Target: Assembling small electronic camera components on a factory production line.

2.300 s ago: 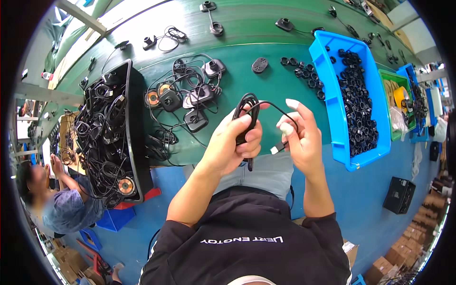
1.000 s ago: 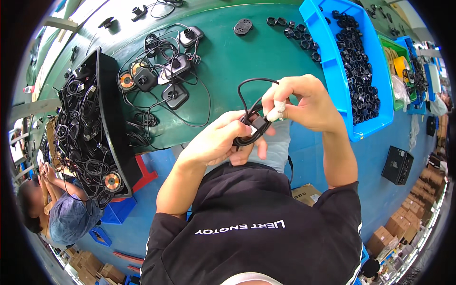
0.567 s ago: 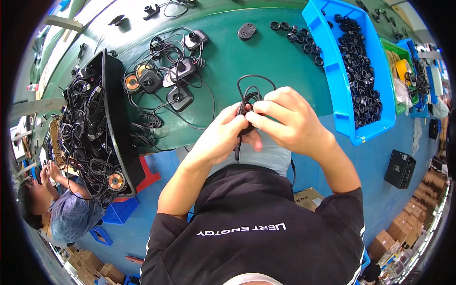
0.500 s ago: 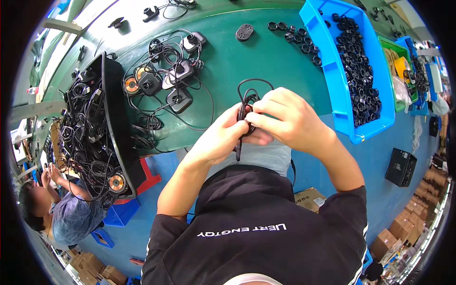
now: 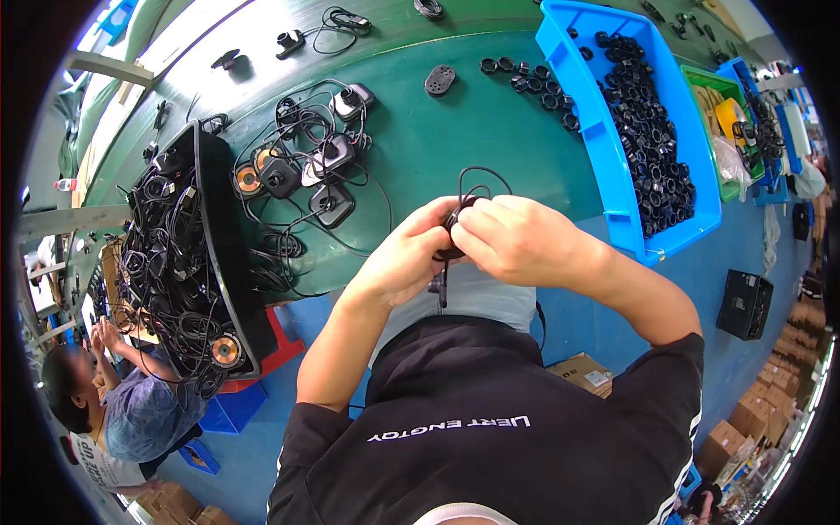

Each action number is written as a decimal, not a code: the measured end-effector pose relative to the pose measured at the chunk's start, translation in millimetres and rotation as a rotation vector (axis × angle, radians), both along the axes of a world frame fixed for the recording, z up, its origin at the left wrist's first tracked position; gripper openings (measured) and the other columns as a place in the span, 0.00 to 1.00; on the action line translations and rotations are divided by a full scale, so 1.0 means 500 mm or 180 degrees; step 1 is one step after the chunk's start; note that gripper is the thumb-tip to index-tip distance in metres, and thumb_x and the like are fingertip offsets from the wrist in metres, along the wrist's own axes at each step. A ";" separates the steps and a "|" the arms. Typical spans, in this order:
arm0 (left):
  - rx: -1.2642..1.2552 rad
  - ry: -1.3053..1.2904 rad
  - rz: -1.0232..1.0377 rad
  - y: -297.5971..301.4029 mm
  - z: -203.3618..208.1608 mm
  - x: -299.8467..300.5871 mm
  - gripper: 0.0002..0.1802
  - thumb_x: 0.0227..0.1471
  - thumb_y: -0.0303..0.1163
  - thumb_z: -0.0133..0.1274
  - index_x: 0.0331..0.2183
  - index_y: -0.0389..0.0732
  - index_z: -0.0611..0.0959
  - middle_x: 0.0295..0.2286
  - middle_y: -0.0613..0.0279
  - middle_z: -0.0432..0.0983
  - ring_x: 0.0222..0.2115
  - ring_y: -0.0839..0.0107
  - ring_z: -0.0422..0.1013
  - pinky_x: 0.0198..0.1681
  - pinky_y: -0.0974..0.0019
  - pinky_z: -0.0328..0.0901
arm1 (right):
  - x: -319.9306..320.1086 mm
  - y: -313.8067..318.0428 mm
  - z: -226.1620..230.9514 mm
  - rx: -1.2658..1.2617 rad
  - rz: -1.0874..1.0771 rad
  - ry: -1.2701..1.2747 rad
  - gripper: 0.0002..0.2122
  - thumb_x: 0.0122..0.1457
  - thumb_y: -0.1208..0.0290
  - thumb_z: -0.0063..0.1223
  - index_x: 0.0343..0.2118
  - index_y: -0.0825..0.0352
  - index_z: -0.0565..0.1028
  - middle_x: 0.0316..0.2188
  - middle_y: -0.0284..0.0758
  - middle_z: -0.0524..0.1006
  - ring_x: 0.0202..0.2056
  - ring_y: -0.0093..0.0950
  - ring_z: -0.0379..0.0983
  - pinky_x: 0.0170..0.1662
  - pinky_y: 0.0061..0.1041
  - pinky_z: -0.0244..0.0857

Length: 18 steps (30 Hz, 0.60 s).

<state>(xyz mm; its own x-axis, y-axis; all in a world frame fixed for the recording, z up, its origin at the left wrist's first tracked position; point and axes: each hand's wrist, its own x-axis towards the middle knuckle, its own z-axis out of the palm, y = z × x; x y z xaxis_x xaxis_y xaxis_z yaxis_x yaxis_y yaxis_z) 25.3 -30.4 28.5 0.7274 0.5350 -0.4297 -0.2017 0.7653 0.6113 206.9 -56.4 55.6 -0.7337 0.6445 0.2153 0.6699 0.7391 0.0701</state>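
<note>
A coil of black cable [image 5: 451, 220] is held in front of my body, over the table's near edge. My left hand [image 5: 407, 249] is closed round the coil from the left side. On the right, my right hand [image 5: 516, 238] pinches the cable, its fingertips against the coil. A loose loop sticks up above both hands, and a dark end hangs below them. The fingers hide most of the coil. Farther left on the green mat [image 5: 411, 131] lie several square black devices [image 5: 332, 206] with tangled cables, among them copper-coloured discs [image 5: 248, 180].
A black bin [image 5: 229, 262] heaped with cabled devices stands left. On the right is a blue bin [image 5: 584, 114] of black rings, with loose rings [image 5: 549, 101] beside it. A black oval piece [image 5: 440, 80] lies at the back. Another person [image 5: 144, 407] works at far left.
My right hand has moved slightly left and down, closing in on my left hand round the cable coil. The loop above has shifted a little right. The whole view has shifted slightly.
</note>
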 end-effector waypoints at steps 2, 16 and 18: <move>-0.0143 -0.0092 0.0137 0.004 -0.004 0.001 0.23 0.49 0.16 0.35 0.47 0.34 0.71 0.39 0.57 0.72 0.39 0.74 0.69 0.41 0.76 0.65 | 0.006 -0.004 -0.011 0.0189 0.0209 0.0206 0.07 0.51 0.69 0.55 0.30 0.64 0.71 0.30 0.31 0.68 0.29 0.24 0.63 0.35 0.22 0.61; -0.0685 -0.0073 0.0756 0.011 0.034 0.020 0.24 0.46 0.17 0.35 0.47 0.32 0.71 0.37 0.53 0.73 0.31 0.68 0.69 0.36 0.71 0.66 | -0.035 -0.059 -0.084 0.0241 0.0750 0.2182 0.05 0.52 0.76 0.51 0.33 0.63 0.71 0.38 0.31 0.74 0.34 0.26 0.67 0.39 0.25 0.65; -0.0798 -0.0199 0.0835 0.015 0.022 0.018 0.23 0.46 0.17 0.36 0.47 0.33 0.71 0.34 0.56 0.73 0.28 0.70 0.67 0.35 0.71 0.64 | -0.045 -0.078 -0.106 0.0004 0.0555 0.2724 0.06 0.51 0.77 0.53 0.33 0.63 0.72 0.38 0.33 0.75 0.33 0.28 0.69 0.38 0.27 0.67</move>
<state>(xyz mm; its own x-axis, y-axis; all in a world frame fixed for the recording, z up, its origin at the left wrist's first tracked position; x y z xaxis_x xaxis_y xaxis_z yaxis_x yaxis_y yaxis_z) 34.3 -22.7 39.6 0.6085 0.5906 -0.5300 -0.4421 0.8069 0.3917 184.3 -95.4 2.6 -0.4078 0.5376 0.7381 0.3703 0.8362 -0.4045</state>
